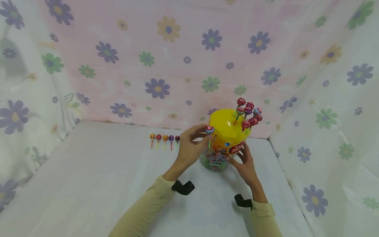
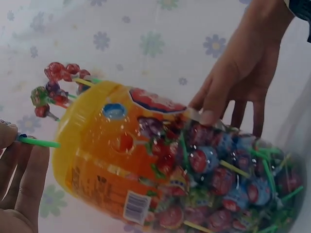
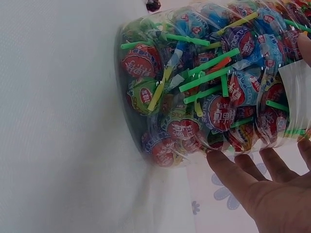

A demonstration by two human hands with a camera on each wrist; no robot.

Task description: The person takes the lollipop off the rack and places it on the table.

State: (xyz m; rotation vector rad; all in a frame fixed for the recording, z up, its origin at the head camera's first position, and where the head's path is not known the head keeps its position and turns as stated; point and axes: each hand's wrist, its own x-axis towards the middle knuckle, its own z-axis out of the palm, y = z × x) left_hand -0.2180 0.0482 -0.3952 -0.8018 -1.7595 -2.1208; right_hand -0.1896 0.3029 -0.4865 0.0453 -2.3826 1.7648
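Left hand (image 1: pixel 189 144) pinching a lolly (image 1: pixel 209 129) by the jar (image 1: pixel 222 144). Right hand (image 1: pixel 245 167) holds its side. Row of lollies (image 1: pixel 165 138) over left.

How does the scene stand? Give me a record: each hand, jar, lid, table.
Left hand: pinches round red-and-blue lollipop, green stick pointing down, near yellow domed plastic lid
Right hand: touches side of clear round plastic jar
Jar: wrapped lollipops inside
Lid: cluster of wrapped lollipops standing in it
White table: five wrapped lollipops visible in a row, left of jar
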